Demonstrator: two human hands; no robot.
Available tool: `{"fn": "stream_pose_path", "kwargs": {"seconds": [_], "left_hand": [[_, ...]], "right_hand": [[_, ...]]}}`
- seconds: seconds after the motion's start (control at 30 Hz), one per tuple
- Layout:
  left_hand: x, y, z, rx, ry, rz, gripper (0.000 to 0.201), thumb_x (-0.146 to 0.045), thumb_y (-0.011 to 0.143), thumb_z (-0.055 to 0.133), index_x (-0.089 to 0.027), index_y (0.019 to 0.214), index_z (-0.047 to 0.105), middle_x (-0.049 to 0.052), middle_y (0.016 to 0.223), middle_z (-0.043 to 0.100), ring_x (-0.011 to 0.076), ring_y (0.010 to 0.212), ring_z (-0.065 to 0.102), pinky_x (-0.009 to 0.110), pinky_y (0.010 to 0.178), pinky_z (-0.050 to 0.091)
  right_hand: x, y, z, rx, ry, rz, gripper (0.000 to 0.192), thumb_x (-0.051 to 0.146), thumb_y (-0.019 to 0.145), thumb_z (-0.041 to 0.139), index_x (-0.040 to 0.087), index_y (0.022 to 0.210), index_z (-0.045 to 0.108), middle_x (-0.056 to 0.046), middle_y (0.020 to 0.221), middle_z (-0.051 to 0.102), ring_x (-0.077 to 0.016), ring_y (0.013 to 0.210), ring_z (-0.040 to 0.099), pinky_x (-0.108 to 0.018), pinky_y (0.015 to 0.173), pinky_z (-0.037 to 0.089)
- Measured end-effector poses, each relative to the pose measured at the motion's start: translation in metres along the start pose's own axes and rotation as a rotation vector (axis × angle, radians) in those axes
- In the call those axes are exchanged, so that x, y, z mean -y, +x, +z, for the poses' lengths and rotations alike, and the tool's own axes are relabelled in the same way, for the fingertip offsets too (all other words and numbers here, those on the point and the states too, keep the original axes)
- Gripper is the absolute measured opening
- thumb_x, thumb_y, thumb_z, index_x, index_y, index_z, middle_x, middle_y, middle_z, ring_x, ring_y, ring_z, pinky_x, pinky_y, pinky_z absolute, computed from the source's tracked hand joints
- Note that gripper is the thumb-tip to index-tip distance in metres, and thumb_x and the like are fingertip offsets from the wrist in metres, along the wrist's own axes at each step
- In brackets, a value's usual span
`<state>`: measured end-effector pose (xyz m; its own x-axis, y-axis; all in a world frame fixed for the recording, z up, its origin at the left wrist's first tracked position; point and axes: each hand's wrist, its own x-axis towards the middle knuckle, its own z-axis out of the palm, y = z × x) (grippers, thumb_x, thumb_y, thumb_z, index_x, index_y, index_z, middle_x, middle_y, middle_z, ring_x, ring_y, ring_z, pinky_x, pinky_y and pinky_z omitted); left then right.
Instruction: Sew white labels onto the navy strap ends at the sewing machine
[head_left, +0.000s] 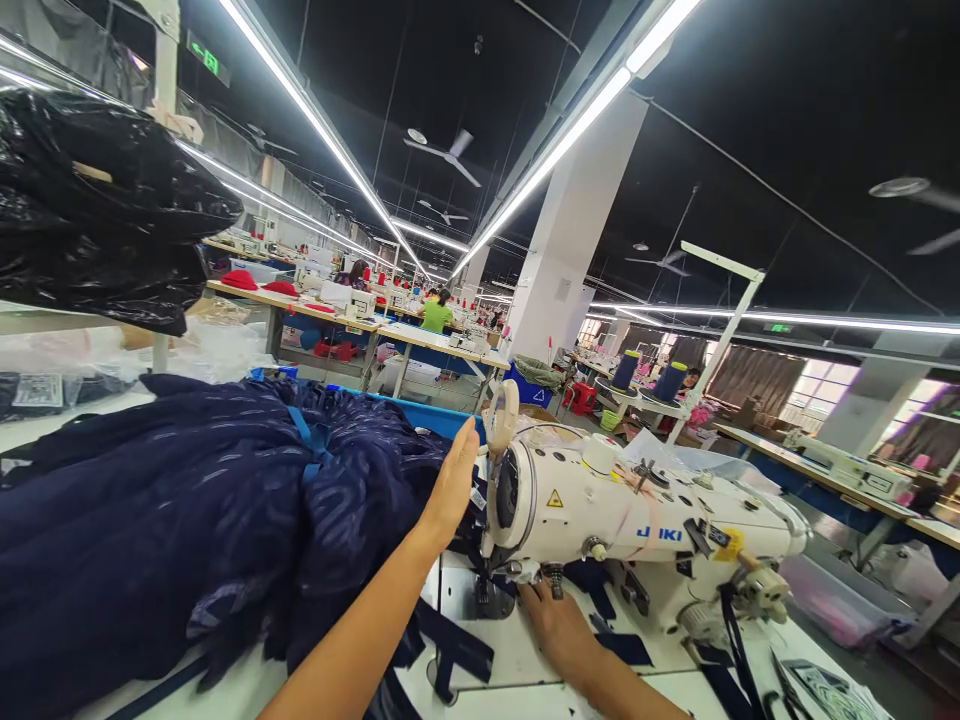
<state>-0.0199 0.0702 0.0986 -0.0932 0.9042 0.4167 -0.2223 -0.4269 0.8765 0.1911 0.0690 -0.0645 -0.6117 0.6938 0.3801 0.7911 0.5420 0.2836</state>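
Left forearm (pixel 358 620) slants past bunched, wrinkled navy cloth (pixel 217 500).

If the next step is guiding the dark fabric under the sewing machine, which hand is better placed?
Probably the right hand: it is low under the sewing machine, near dark fabric pieces. The left hand is raised beside the machine's end.
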Motion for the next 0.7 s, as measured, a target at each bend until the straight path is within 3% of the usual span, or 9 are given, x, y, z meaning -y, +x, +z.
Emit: {"fn": "stream_pose_path", "kwargs": {"seconds": [0.07,0.13,0.27,0.43,0.6,0.7], "left_hand": [[0.01,0.007,0.004,0.061,-0.193,-0.185,0.049,-0.047,0.088,0.023,-0.021,0.127,0.039,0.004,0.139,0.029,0.0185,0.13,0.02,0.04,0.108,0.011],[0.015,0.011,0.006,0.078,-0.336,-0.261,0.05,-0.045,0.09,0.017,-0.021,0.127,0.039,0.003,0.139,0.028,0.0171,0.13,0.02,0.039,0.108,0.009],[0.018,0.012,0.006,0.045,-0.495,-0.255,0.051,-0.044,0.09,0.019,-0.017,0.13,0.033,0.007,0.136,0.034,0.016,0.126,0.03,0.034,0.108,0.012],[0.024,0.013,0.004,0.024,-0.534,-0.225,0.053,-0.042,0.089,0.021,-0.01,0.129,0.036,0.012,0.131,0.042,0.0181,0.121,0.038,0.033,0.105,0.019],[0.026,0.015,0.004,0.096,-0.353,-0.168,0.058,-0.05,0.086,0.017,-0.016,0.128,0.038,0.01,0.134,0.038,0.0185,0.123,0.035,0.035,0.103,0.024],[0.026,0.011,0.002,0.101,0.103,-0.061,0.054,-0.048,0.084,0.028,-0.018,0.127,0.04,0.011,0.135,0.036,0.0214,0.125,0.032,0.042,0.103,0.024]], "right_hand": [[0.001,0.001,-0.002,-0.001,0.006,0.013,0.038,0.0,0.074,0.036,0.014,0.104,0.055,-0.01,0.092,0.06,-0.0194,0.082,0.055,-0.027,0.07,0.044],[0.001,0.002,-0.006,0.014,0.022,0.015,0.038,-0.001,0.073,0.037,0.014,0.101,0.056,-0.01,0.092,0.06,-0.0194,0.082,0.055,-0.027,0.07,0.044],[0.0,0.003,-0.012,0.046,0.035,0.03,0.037,-0.001,0.073,0.038,0.013,0.102,0.055,-0.011,0.099,0.058,-0.0197,0.086,0.054,-0.028,0.074,0.044],[-0.002,0.0,-0.01,0.047,0.059,0.03,0.029,0.002,0.076,0.04,0.013,0.097,0.055,-0.012,0.101,0.057,-0.0192,0.088,0.052,-0.031,0.079,0.043],[0.0,-0.001,-0.012,-0.002,0.087,0.046,0.027,0.0,0.077,0.04,0.013,0.096,0.055,-0.012,0.097,0.058,-0.0189,0.089,0.052,-0.03,0.078,0.044],[0.0,0.0,-0.014,-0.04,0.101,0.026,0.029,0.001,0.078,0.04,0.012,0.1,0.054,-0.012,0.099,0.058,-0.0193,0.091,0.052,-0.031,0.08,0.044]]}}
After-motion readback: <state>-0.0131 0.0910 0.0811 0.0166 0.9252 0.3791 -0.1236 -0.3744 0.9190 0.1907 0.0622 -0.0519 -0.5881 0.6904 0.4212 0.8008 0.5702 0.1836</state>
